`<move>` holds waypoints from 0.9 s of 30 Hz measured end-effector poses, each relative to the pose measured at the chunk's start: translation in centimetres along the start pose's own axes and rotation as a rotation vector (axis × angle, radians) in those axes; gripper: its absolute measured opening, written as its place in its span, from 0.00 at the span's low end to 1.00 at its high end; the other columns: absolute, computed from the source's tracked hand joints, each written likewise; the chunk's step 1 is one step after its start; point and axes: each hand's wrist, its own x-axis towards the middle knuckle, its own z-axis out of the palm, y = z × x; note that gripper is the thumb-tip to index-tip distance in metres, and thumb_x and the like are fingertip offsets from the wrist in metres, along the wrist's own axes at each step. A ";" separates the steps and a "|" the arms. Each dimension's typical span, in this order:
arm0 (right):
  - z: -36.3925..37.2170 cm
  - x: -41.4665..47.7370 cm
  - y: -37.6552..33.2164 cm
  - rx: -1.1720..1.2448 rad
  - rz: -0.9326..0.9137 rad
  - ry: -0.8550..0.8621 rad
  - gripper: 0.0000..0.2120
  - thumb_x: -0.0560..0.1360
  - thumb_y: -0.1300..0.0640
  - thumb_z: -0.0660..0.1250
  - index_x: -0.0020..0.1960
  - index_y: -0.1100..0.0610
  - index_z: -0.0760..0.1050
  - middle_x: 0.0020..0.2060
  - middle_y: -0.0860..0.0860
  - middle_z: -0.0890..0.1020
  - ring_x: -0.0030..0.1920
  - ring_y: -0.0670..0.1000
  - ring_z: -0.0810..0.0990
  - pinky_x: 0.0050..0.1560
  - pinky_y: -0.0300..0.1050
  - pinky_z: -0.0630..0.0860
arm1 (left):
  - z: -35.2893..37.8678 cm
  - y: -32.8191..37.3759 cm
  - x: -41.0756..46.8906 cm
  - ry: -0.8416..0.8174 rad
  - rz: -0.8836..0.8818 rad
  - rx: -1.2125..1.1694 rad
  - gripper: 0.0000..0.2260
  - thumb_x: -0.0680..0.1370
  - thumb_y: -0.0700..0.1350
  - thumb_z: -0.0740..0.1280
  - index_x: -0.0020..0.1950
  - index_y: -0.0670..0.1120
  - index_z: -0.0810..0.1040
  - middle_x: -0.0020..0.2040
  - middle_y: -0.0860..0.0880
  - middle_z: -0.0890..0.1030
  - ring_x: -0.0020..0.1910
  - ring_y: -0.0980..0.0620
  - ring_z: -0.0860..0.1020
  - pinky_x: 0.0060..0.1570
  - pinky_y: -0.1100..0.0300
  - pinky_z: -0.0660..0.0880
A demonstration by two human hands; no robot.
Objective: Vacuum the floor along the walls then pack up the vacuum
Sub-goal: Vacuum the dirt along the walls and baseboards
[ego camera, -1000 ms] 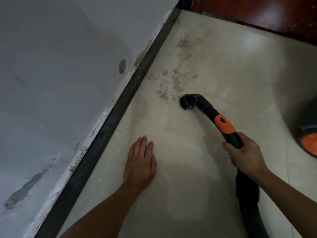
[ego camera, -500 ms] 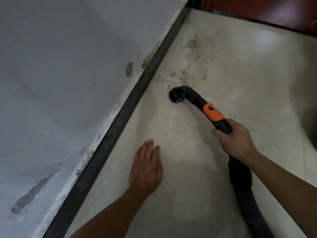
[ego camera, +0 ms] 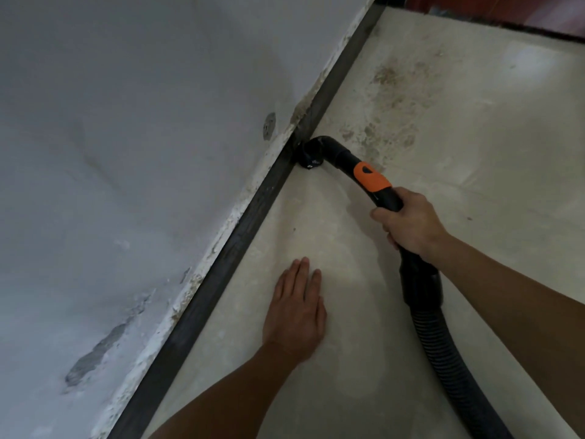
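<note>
Right hand: the right hand (ego camera: pixel 408 223) is clamped round the black vacuum tube (ego camera: pixel 343 158), just behind the orange collar (ego camera: pixel 371 178); the fingers are wrapped under the tube and the back of the hand is turned upward.
Left hand: the left hand (ego camera: pixel 296 312) is laid flat on the floor (ego camera: pixel 474 191), palm down, with the fingers straight and kept close together; nothing is held by it.
Nozzle: the bent end of the tube, the nozzle (ego camera: pixel 311 153), is set down on the floor and is placed right against the dark skirting strip (ego camera: pixel 250 213) at the foot of the wall.
Hose: a black ribbed hose (ego camera: pixel 443 350) is joined to the tube behind the right hand and is led under the right forearm to the lower edge of the view.
Wall: the grey-white wall (ego camera: pixel 126 137) is seen at the left; its paint is chipped above the skirting strip, and a small grey patch (ego camera: pixel 269 126) is seen near the nozzle.
Stains: brownish stains (ego camera: pixel 387 134) are spread on the pale floor just beyond the nozzle.
Far edge: a reddish-brown surface (ego camera: pixel 506 11) is seen at the top right; what it is cannot be told.
Hands together: they are kept well apart, the left one between the skirting strip and the hose.
</note>
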 end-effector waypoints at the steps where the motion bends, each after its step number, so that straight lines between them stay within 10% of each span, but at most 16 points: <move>1: 0.0 -0.4 -0.1 -0.008 0.000 -0.013 0.09 0.71 0.56 0.71 0.50 0.52 0.75 0.30 0.54 0.78 0.21 0.52 0.75 0.25 0.42 0.71 | -0.1 0.0 0.0 0.003 0.001 -0.006 0.23 0.79 0.50 0.54 0.70 0.42 0.72 0.72 0.39 0.69 0.72 0.43 0.66 0.72 0.46 0.59; 16: -2.6 -14.6 3.1 -0.192 -0.032 -0.230 0.10 0.69 0.59 0.72 0.47 0.47 0.76 0.29 0.48 0.77 0.22 0.42 0.73 0.26 0.39 0.70 | -0.9 -2.6 -3.9 0.152 -0.069 -0.183 0.18 0.65 0.29 0.72 0.55 0.35 0.80 0.58 0.34 0.78 0.59 0.35 0.78 0.59 0.43 0.73; 27: -13.3 -20.6 10.2 -0.167 0.277 0.222 0.08 0.71 0.60 0.73 0.44 0.49 0.77 0.23 0.52 0.78 0.20 0.51 0.75 0.22 0.44 0.73 | -1.4 -1.5 0.8 0.109 -0.060 -0.210 0.12 0.72 0.34 0.65 0.55 0.34 0.79 0.59 0.33 0.77 0.58 0.34 0.76 0.57 0.45 0.75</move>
